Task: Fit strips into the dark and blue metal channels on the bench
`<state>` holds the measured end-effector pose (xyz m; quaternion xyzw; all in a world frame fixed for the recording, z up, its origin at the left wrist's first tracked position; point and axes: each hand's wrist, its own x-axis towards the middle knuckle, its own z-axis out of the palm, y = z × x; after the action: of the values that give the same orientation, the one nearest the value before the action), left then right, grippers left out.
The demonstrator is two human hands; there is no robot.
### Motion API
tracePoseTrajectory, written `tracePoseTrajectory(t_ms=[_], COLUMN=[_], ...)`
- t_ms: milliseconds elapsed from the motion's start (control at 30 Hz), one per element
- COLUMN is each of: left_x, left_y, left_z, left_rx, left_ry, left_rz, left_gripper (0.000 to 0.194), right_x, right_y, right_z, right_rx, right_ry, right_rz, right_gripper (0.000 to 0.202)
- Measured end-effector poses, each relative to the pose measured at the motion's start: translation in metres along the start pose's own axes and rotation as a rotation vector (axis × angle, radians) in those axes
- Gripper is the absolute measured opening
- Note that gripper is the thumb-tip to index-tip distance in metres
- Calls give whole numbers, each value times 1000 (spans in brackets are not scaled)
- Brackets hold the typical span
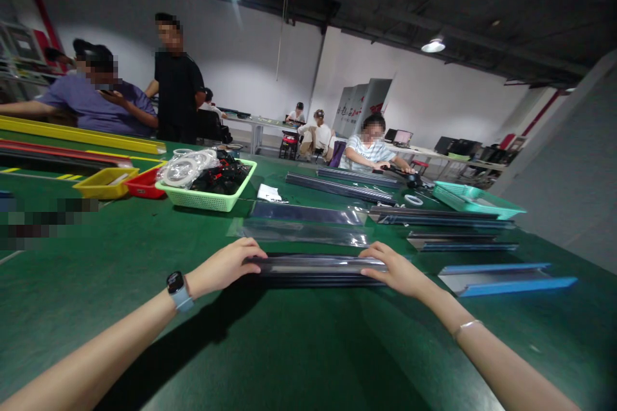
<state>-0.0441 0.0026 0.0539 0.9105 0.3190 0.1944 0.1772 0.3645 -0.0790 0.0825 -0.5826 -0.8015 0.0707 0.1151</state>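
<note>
In the head view, my left hand [237, 259] grips the left end of a long, glossy dark strip [313, 264], with the thumb below and fingers over the top. At the strip's right end my right hand [388, 267] is closed in the same way. Part of the strip looks clear, like plastic film or a cover. Directly beneath it is a dark ridged profile [318, 280]; whether the two touch I cannot tell. Just beyond my hands lie a clear plastic strip [303, 232] and a darker flat strip [308, 212].
A blue channel [506, 277] and dark profiles [434, 215] lie to the right. A green basket [207, 200] with black parts, a red tray [144, 183] and a yellow tray [101, 185] stand left. A turquoise basket [506, 209] stands far right. A person [369, 148] works across the table.
</note>
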Motion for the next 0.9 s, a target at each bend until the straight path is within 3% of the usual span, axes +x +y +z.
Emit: tracePoseTrajectory(t_ms=[267,433,667,900], left_x=[4,4,1,-31], left_y=[-9,-1,-1,11], left_z=[15,18,15,8], left_rx=[-166,-104,16,156], left_ry=[48,87,101,80], left_rz=[-178,-225,-199,-138], left_gripper=[27,19,23,30], right_x=[10,18,23,23], right_y=[12,8,9,12], right_z=[4,3,6,6], right_rx=[79,69,92,108], right_ry=[-21,-19,-43,-113], right_rz=[21,37,64,60], right_gripper=[37,35,39,48])
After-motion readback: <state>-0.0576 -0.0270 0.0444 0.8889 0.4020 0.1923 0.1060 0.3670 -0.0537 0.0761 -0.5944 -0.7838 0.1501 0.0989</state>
